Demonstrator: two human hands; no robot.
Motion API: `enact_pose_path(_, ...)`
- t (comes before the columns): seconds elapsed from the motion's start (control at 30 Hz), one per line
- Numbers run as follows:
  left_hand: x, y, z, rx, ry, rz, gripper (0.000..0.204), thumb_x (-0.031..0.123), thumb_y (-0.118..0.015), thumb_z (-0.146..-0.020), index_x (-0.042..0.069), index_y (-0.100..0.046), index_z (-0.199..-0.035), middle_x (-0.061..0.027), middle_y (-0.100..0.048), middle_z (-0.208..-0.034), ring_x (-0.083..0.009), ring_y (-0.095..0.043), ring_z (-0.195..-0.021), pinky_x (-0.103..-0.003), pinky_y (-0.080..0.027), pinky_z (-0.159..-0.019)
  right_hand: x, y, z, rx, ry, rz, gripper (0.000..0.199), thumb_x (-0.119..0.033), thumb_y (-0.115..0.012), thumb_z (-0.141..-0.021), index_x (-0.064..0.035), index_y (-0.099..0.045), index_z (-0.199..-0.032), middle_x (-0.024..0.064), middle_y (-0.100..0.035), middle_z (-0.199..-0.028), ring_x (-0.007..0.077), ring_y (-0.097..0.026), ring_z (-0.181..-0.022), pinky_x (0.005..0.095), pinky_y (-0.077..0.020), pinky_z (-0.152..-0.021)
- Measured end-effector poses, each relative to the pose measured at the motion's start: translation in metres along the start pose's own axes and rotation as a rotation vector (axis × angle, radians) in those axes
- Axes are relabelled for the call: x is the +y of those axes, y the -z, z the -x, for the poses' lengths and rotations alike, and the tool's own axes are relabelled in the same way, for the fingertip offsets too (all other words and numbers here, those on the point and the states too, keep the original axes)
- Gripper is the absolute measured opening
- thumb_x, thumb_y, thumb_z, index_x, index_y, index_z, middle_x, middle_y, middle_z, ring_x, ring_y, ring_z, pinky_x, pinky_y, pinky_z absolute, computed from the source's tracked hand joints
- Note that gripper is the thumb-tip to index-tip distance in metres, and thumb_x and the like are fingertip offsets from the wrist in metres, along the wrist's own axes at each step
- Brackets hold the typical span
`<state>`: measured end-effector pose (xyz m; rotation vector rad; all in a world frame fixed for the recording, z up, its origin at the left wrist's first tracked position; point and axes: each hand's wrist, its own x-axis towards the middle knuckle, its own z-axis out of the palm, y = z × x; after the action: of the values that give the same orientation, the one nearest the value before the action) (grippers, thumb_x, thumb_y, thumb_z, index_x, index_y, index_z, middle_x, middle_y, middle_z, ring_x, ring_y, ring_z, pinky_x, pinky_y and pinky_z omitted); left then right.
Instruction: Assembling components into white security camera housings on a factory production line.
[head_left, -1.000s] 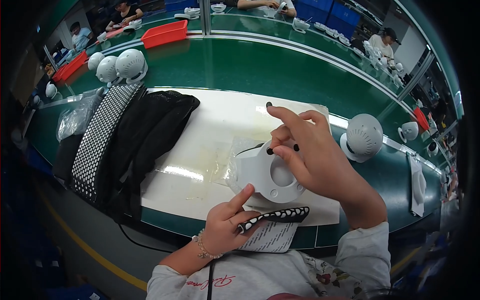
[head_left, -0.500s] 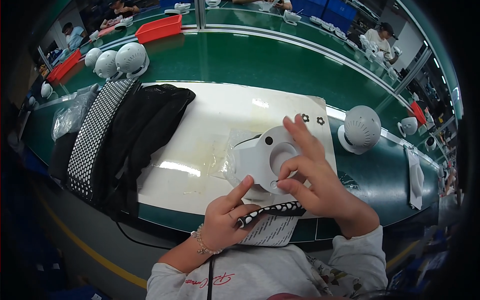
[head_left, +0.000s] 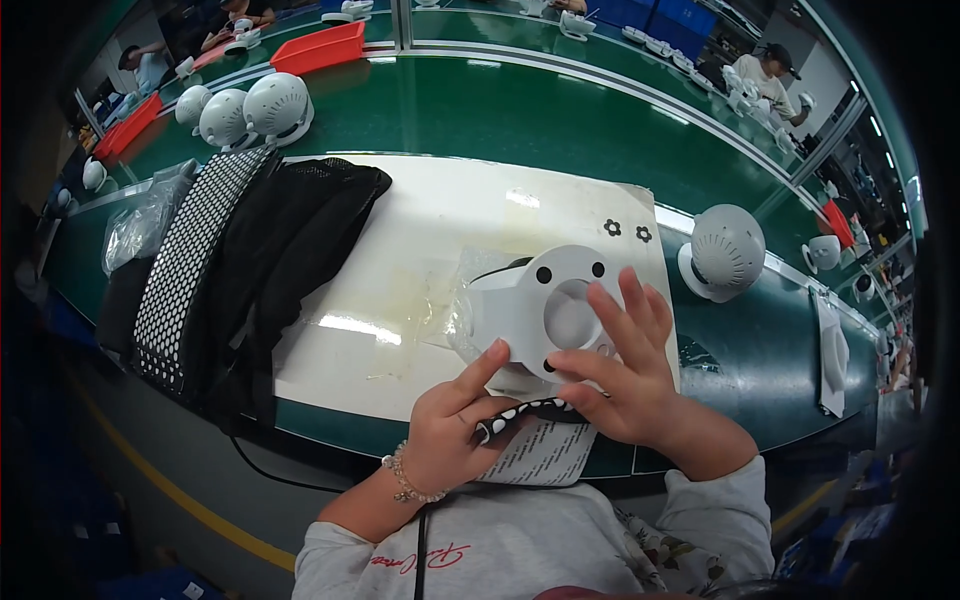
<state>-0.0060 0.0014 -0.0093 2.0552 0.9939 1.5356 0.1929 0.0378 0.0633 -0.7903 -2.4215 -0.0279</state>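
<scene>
A white plastic housing (head_left: 500,312) with a round base lies on a clear plastic bag (head_left: 456,335), its ring-shaped underside facing up. Round black pads sit in that ring, one at the upper left (head_left: 544,274) and another at the upper right (head_left: 598,269). My right hand (head_left: 635,375) has its fingers spread, with the index fingertip at a third black pad (head_left: 549,365) near the base's lower edge. Closed round a black strip with white round spots (head_left: 530,409), my left hand (head_left: 455,425) also rests its index finger against the housing.
A white board (head_left: 420,210) covers the green bench. Left of it lie black mesh cloth (head_left: 310,230) and a spotted black sheet (head_left: 195,270). White round devices stand at the right (head_left: 725,250) and far left (head_left: 275,105). People work beyond the bench.
The right hand's pinch over the lower recess has opened, and its fingers are spread. A black pad now shows in that recess. The left hand stays nearly still with the strip.
</scene>
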Motion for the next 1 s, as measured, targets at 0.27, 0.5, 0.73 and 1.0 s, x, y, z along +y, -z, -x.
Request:
enact_pose_path(0.27, 0.004, 0.0, -0.001, 0.017, 0.03, 0.095, 0.024, 0.004, -0.074, -0.058, 0.005, -0.061, -0.077, -0.0145, -0.044, -0.129, -0.0192, -0.06, -0.074, -0.027, -0.048, -0.063, -0.012, -0.005, 0.013, 0.205, 0.009, -0.01, 0.026, -0.033, -0.064, -0.075, -0.0193, -0.065, -0.097, 0.0093, -0.045, -0.129, 0.0308, -0.026, -0.129, 0.0447, -0.0078, -0.103)
enact_pose_path(0.5, 0.013, 0.004, -0.006, 0.006, -0.021, -0.048, 0.024, 0.006, -0.075, -0.056, 0.007, -0.062, -0.076, -0.013, -0.045, -0.129, -0.0216, -0.054, -0.083, -0.029, -0.044, -0.074, -0.013, -0.01, 0.02, 0.148, 0.221, 0.157, 0.014, -0.025, -0.072, -0.065, -0.0158, -0.065, -0.074, 0.0033, -0.052, -0.118, 0.0308, -0.033, -0.122, 0.0438, -0.0223, -0.097)
enact_pose_path(0.73, 0.011, 0.003, -0.007, 0.006, -0.008, -0.079, 0.021, 0.008, -0.076, -0.055, 0.006, -0.063, -0.072, -0.0116, -0.047, -0.127, -0.022, -0.053, -0.084, -0.029, -0.045, -0.074, 0.012, 0.01, 0.013, 0.221, -0.177, -0.196, 0.008, -0.014, -0.064, -0.075, -0.0101, -0.06, -0.08, 0.0131, -0.042, -0.128, 0.0321, -0.029, -0.125, 0.0414, -0.0225, -0.099)
enact_pose_path(1.0, 0.008, 0.002, -0.007, 0.014, 0.002, -0.104, 0.022, 0.007, -0.076, -0.057, 0.004, -0.061, -0.072, -0.011, -0.049, -0.125, -0.0234, -0.053, -0.084, -0.029, -0.045, -0.071, 0.009, 0.01, 0.014, 0.082, -0.359, -0.314, 0.011, -0.02, -0.061, -0.079, -0.0101, -0.062, -0.084, 0.0155, -0.041, -0.129, 0.0329, -0.028, -0.126, 0.0418, -0.0172, -0.101)
